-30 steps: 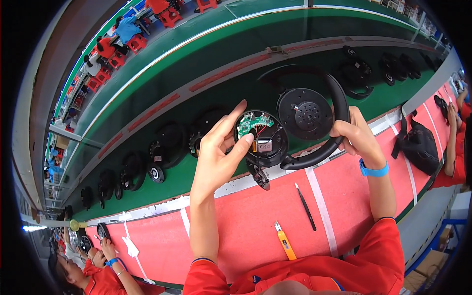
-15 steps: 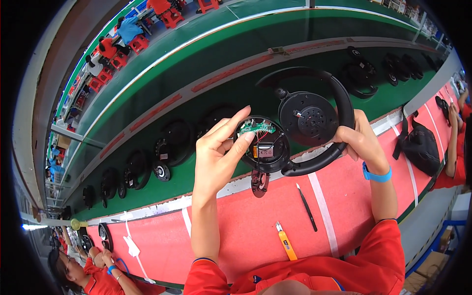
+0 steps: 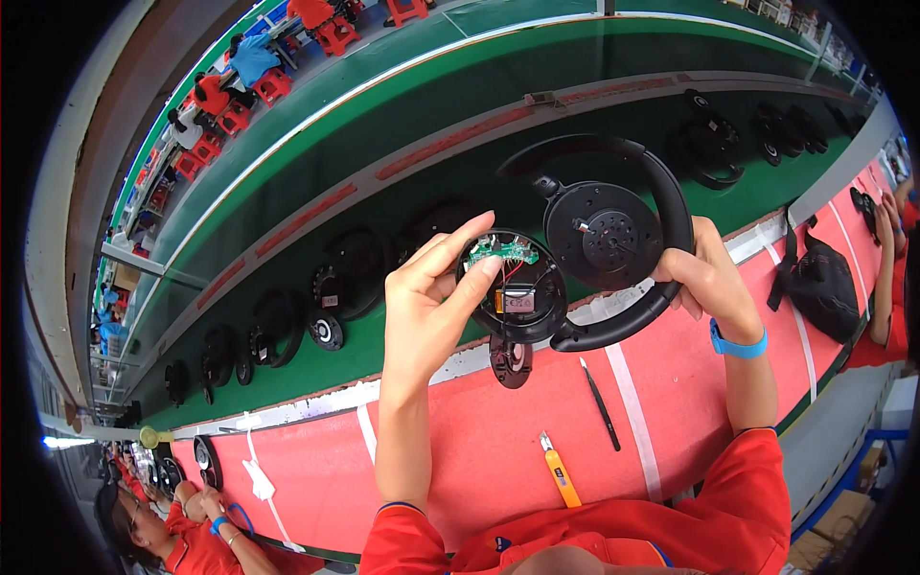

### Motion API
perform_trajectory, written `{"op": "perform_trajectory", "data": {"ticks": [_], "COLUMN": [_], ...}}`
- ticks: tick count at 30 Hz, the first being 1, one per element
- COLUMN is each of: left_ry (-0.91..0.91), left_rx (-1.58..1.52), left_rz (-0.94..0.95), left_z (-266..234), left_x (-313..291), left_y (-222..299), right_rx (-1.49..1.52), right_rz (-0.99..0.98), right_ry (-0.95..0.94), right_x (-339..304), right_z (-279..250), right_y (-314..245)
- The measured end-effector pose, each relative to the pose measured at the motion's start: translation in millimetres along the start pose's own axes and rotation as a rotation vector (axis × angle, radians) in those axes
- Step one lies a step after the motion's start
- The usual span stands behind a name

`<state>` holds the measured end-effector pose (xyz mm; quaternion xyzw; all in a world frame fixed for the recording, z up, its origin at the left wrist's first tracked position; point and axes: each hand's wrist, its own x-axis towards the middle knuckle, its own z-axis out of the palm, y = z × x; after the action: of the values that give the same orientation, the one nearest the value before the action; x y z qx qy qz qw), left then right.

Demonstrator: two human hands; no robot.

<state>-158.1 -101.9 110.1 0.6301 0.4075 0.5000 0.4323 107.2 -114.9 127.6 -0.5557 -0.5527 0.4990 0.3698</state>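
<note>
I hold a pair of black over-ear headphones above the bench's front strip. My left hand (image 3: 436, 287) is closed on the opened ear cup (image 3: 557, 311), its thumb pressed on the green circuit board (image 3: 508, 251) at the cup's upper part. Thin wires run from the board, and a silver battery (image 3: 518, 301) sits below it in the cup. A small round black part (image 3: 511, 362) hangs beneath. My right hand (image 3: 704, 273) grips the black headband (image 3: 676, 206) beside the other ear cup (image 3: 585, 244), whose perforated round face shows. A short white-tipped connector rests there.
On the pink mat (image 3: 508, 431) lie a yellow utility knife (image 3: 561, 474) and black tweezers (image 3: 603, 407). The green conveyor belt (image 3: 287, 379) beyond carries several headphones. A black bag (image 3: 819, 287) sits to the right. Co-workers (image 3: 182, 537) are at both sides.
The headphones on the belt have shifted slightly to the right. My hands keep their hold, with the headphones only slightly moved; the left thumb stays on the circuit board.
</note>
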Motion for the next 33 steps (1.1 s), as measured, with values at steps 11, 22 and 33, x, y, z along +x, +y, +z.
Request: {"op": "perform_trajectory", "data": {"ticks": [11, 22, 33], "left_ry": [-0.287, -0.37, -0.358], "left_rx": [-0.016, -0.168, -0.226], "left_rz": [-0.341, -0.425, -0.465], "left_z": [-22, 2, 2], "left_x": [11, -9, -7], "left_y": [-48, -46, -36], "right_rx": [0.091, 0.1, 0.117], "right_rz": [-0.077, -0.072, -0.07], "right_ry": [0.067, 0.069, 0.066], "right_x": [-6, -13, -13], "right_z": [-4, -8, -10], "right_y": [-1, -7, -6]}}
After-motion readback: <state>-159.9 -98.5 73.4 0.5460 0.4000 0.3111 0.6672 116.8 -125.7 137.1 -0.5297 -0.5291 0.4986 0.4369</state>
